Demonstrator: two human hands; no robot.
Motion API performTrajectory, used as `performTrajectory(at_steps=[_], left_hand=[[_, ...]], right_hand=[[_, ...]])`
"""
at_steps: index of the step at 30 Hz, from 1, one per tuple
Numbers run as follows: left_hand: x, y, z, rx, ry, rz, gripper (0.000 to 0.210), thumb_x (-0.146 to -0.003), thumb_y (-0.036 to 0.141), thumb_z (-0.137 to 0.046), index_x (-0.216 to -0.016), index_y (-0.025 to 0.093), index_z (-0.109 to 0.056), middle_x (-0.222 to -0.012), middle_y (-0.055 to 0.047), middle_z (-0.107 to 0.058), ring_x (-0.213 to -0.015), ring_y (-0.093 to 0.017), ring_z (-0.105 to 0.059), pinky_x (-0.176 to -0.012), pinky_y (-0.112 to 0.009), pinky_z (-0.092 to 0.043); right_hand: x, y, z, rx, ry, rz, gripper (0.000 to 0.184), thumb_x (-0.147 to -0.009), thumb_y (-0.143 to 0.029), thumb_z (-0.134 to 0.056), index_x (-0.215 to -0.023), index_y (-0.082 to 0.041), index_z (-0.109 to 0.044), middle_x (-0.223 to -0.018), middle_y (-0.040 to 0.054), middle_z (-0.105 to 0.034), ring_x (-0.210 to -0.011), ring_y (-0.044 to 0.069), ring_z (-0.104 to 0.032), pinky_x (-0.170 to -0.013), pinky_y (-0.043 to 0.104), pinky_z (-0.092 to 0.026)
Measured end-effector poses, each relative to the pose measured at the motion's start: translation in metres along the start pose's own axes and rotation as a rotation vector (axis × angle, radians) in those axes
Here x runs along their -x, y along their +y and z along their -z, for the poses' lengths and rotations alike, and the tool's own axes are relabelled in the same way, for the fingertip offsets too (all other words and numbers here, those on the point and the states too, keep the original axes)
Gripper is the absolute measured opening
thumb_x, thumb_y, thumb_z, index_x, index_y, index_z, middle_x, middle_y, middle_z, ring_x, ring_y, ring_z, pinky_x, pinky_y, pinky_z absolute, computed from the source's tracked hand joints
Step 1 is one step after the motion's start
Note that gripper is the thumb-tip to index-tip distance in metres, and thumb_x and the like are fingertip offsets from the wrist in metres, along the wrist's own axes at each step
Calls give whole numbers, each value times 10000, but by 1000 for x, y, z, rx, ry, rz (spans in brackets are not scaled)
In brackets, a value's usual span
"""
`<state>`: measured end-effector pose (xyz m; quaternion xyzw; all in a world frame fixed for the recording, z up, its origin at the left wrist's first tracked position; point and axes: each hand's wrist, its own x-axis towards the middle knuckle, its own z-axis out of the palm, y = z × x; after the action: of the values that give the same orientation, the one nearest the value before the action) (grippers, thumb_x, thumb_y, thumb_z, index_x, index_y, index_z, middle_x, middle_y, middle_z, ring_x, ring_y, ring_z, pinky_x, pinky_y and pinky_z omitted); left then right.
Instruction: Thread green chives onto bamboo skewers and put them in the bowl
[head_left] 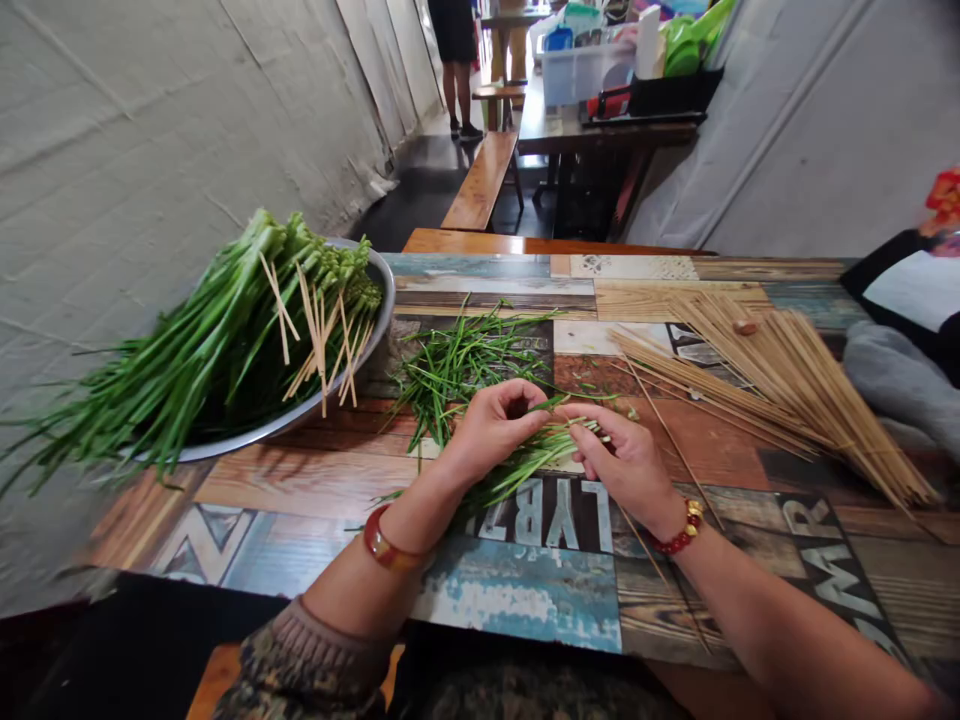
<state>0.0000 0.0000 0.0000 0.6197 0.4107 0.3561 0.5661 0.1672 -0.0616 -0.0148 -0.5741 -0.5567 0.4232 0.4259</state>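
Observation:
My left hand (495, 425) pinches a green chive blade between thumb and fingertips, just above the table. Close beside it, my right hand (628, 465) is closed around the pale stem ends of a small bunch of chives (529, 468), whose green part slants down to the left beneath my left wrist. Behind my hands lies a loose heap of chive pieces (472, 355). A large metal bowl (386, 285) on the left overflows with long chives (217, 330); several thin sticks (322, 335) poke out of the greens.
Bamboo skewers (817, 390) lie in a spread pile on the right, with loose ones near my right wrist. The patchwork table (525, 590) runs along a wall. Beyond are a bench (484, 180), a plastic bin (581, 75) on another table, and a standing person's legs (457, 90).

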Motion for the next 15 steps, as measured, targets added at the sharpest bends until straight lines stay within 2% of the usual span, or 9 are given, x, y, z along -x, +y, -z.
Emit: performTrajectory(at_steps=[10, 15], left_hand=[[2, 6, -2, -22, 19, 15, 173, -748, 302, -663, -708, 136, -638, -674, -5, -572, -613, -95, -471, -561, -200, -358], [2, 5, -2, -59, 33, -8, 159, -745, 283, -658, -707, 134, -619, -661, 5, -555, -604, -90, -458, -561, -200, -349]], right_hand=[[0, 5, 0, 38, -4, 16, 311, -858, -311, -506, -1079, -190, -688, -523, -24, -568, -467, 117, -598, -538, 224, -537], [0, 5, 0, 23, -9, 35, 302, -861, -304, -507, -1069, -181, -688, -554, -22, -584, -456, 103, -578, -530, 219, -538]])
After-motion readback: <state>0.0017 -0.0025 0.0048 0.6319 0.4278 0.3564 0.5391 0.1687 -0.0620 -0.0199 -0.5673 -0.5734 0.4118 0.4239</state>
